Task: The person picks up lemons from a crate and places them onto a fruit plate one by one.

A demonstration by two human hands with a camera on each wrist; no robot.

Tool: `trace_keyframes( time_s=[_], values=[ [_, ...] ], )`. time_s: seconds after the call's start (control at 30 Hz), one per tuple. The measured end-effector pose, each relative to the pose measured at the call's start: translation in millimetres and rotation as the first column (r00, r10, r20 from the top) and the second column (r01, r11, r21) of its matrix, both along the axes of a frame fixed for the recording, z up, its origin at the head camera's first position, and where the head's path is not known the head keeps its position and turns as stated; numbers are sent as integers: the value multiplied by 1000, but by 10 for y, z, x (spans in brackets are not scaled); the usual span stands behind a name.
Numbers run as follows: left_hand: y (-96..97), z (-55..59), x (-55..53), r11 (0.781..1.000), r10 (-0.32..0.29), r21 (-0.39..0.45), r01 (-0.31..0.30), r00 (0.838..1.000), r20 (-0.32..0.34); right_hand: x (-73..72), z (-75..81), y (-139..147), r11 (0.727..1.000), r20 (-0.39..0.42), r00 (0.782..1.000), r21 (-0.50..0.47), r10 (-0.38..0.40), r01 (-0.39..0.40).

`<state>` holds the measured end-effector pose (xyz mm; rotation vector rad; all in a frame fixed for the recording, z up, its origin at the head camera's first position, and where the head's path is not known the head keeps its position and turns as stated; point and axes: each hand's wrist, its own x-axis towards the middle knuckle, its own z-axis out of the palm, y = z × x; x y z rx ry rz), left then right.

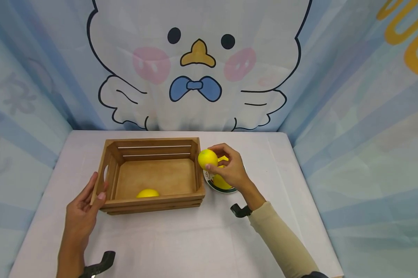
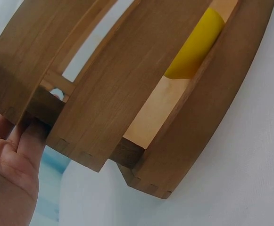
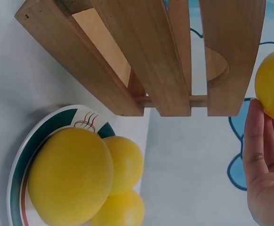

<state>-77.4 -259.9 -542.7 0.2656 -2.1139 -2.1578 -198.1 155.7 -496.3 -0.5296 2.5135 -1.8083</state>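
In the head view, my right hand (image 1: 232,166) pinches a yellow lemon (image 1: 207,159) between thumb and fingers, raised beside the right end of a slatted wooden crate (image 1: 157,175). Below that hand a plate (image 3: 18,186) with a dark green band holds several more lemons (image 3: 70,176), partly hidden by the hand from above. One lemon (image 1: 148,193) lies inside the crate against its front wall and shows between the slats in the left wrist view. My left hand (image 1: 82,208) grips the crate's left end, its thumb at the near corner.
A white cloth covers the table (image 1: 181,243). Printed curtains (image 1: 198,112) with a cartoon bird hang behind it and at both sides. The plate stands close to the crate's right end. A black strap mount (image 1: 242,211) sits on my right wrist, another on my left.
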Motion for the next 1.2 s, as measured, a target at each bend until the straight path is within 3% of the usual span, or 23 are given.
trace_keyframes(
  time_s=[0.63, 1.2],
  values=[
    [3, 4, 7, 999, 11, -41, -10, 1000, 27, 88, -117, 149, 999, 34, 999, -11, -40, 40],
    [14, 29, -9, 995, 19, -101, -11, 997, 75, 204, -307, 186, 991, 123, 984, -31, -129, 134]
  ],
)
